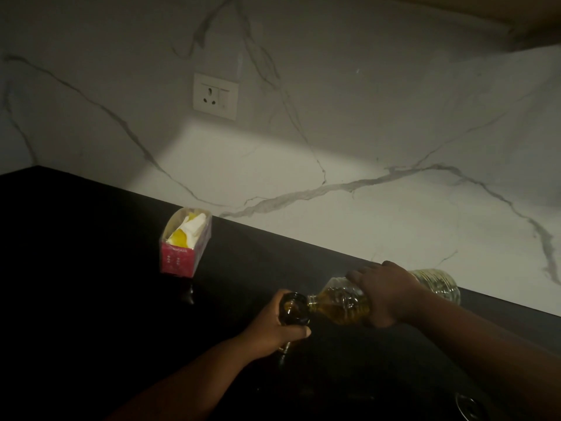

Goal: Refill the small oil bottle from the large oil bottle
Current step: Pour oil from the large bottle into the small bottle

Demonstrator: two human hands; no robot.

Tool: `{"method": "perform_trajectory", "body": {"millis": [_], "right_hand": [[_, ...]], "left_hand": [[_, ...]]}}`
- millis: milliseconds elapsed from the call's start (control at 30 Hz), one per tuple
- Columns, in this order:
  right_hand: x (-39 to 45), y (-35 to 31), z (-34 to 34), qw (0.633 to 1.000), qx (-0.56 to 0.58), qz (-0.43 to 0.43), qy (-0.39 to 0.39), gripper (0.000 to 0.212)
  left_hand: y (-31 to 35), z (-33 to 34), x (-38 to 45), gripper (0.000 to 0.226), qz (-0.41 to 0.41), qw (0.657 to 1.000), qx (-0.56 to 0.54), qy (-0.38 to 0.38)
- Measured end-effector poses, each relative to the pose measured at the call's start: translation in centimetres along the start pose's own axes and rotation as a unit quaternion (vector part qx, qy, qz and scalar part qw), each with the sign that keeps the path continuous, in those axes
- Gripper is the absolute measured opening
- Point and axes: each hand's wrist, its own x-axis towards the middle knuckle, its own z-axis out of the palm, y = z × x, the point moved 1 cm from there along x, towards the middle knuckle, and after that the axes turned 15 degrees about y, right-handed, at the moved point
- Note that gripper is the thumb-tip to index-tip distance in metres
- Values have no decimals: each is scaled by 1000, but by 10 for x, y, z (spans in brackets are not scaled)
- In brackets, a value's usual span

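A person pours oil at a dark counter (91, 268), the large bottle (343, 305) tipped nearly flat so its mouth meets the open top of the small bottle (293, 308). The right hand (385, 294) wraps over the large bottle's middle, fingers curled round it; the left hand (277, 326) is closed round the small bottle's neck, just left of the large bottle.

Yellow oil pools toward the large bottle's neck, and its raised rear end looks clear. It appears to be thin, ribbed plastic, likely to flex under a squeeze and surge, so a hold at the stiffer ribbed middle seems sound. Being partly emptied, it is probably light, though its weight will shift as oil runs forward. The small bottle looks like dark glass: rigid, breakable, and slippery if oil runs down the outside. Gripping it just under the rim steadies the narrow target.

Much is lost to the dim light. The small bottle's body merges with the black counter, its fill level cannot be read, and no stream is visible where the mouths meet. A pink box (185, 244) of papers stands well to the left of the large bottle, below a wall socket (215, 95). A round fitting (470, 407) is cut off at the frame's lower edge.
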Motion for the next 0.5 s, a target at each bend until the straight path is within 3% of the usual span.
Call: {"method": "perform_trajectory", "body": {"millis": [500], "right_hand": [[1, 0, -2, 1000, -3, -4, -4, 75]], "left_hand": [[-2, 0, 2, 72, -4, 1000, -4, -15]]}}
